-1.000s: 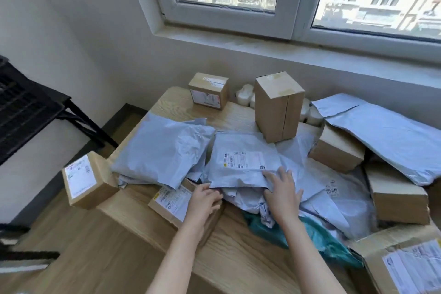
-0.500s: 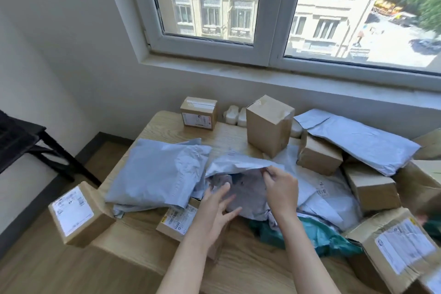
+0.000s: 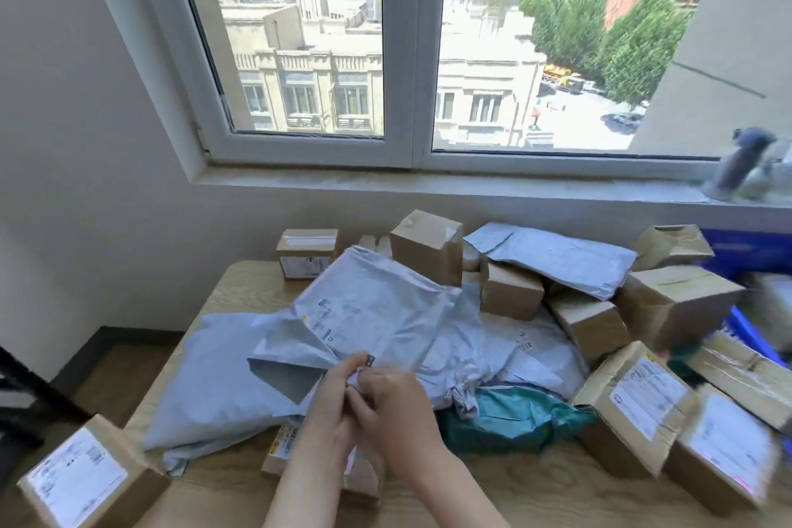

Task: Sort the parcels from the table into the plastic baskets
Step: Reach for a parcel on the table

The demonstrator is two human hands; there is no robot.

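Both hands meet at the near edge of a grey poly-bag parcel [image 3: 368,313], raised and tilted up off the pile, its label facing me. My left hand [image 3: 330,412] and my right hand [image 3: 398,412] pinch the bag's lower edge side by side. Beneath it lie another grey bag [image 3: 214,377], a teal bag [image 3: 510,416] and a small labelled box [image 3: 283,446], mostly hidden by my hands. Cardboard boxes [image 3: 428,246] and more grey bags [image 3: 557,255] crowd the wooden table [image 3: 514,497]. A blue basket [image 3: 745,251] shows at the far right.
A labelled box [image 3: 81,480] overhangs the table's left front corner. Several boxes [image 3: 638,407] are heaped on the right side. A window sill [image 3: 428,186] runs behind the table. A dark rack [image 3: 25,403] stands on the floor to the left.
The grey bag has been lifted and turned up off the pile. My left hand left the small box and joined my right hand on the bag's edge. The camera tilted upward.
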